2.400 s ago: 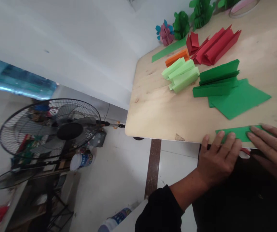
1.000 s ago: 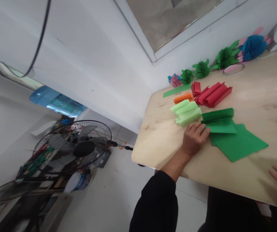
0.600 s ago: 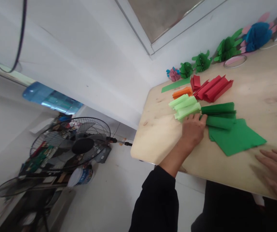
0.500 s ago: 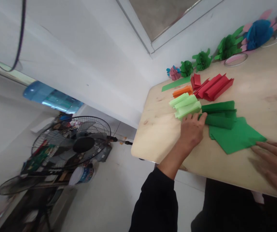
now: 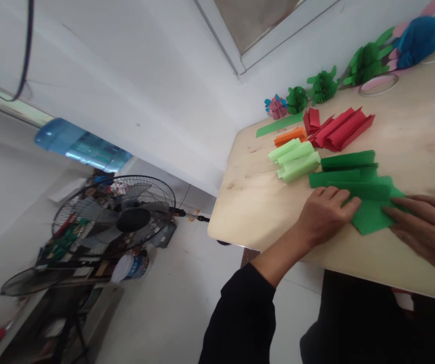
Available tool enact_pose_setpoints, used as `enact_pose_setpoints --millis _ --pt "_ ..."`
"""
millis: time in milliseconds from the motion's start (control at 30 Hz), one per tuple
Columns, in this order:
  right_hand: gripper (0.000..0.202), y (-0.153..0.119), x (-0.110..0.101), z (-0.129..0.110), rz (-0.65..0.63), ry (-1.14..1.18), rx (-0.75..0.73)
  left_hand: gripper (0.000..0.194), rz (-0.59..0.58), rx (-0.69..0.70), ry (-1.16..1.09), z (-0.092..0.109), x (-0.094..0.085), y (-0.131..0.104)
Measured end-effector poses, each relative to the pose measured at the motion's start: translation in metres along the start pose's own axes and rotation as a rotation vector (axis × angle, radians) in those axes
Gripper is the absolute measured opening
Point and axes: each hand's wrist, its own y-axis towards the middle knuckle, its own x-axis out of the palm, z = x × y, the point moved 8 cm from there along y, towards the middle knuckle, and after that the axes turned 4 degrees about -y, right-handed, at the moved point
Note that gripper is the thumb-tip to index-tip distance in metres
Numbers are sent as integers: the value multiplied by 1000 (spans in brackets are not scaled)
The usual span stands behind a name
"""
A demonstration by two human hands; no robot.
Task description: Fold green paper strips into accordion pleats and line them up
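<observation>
My left hand (image 5: 325,215) has its fingers curled at the near-left edge of a dark green folded paper (image 5: 367,190), gripping it there. Flat green paper (image 5: 371,216) lies beneath, jutting out toward the table's near edge. On its right side rests my right hand (image 5: 426,220), fingers stretched out and the tips on the paper. Another dark green pleated paper (image 5: 348,160) sits just behind. Light green pleated papers (image 5: 299,164) lie to the left of it, beyond my left hand.
Red pleated papers (image 5: 344,132), an orange pleated paper (image 5: 289,136) and a green strip (image 5: 280,124) lie farther back. Several paper turtles, one of them blue and pink (image 5: 418,43), line the wall by a tape roll (image 5: 379,85). A fan (image 5: 132,220) stands left of the wooden table (image 5: 240,212).
My left hand has moved right and nearer, from beside the light green papers onto the green ones. The right hand has slid left over the green paper. Pleated green paper now covers more of the flat sheet.
</observation>
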Motion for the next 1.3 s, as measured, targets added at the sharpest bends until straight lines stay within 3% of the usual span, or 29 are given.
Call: enact_pose_setpoints --millis 100,267,400,600,700,833,1133,1300 --pt "55 7 -4 -6 -12 5 -7 33 -84 49 37 -5 13 20" --pt "58 15 -16 -14 -17 14 67 34 -106 -29 52 -22 20 38" --pt "54 18 -16 -15 -14 19 20 34 -48 -94 -34 -20 8 21" --pt "48 21 -10 -9 50 -96 -177 44 -9 44 -164 19 -3 -16" --pt "45 21 -12 -14 125 -172 -318 35 4 51 -94 31 -1 -17" --pt "46 21 -13 -14 146 -201 -351 27 44 79 -37 40 -3 -12" --pt "39 23 -11 -12 142 -184 -339 21 0 -49 -217 25 1 -13" --pt "34 28 -10 -7 133 -146 -417 22 15 -113 -298 14 2 -14"
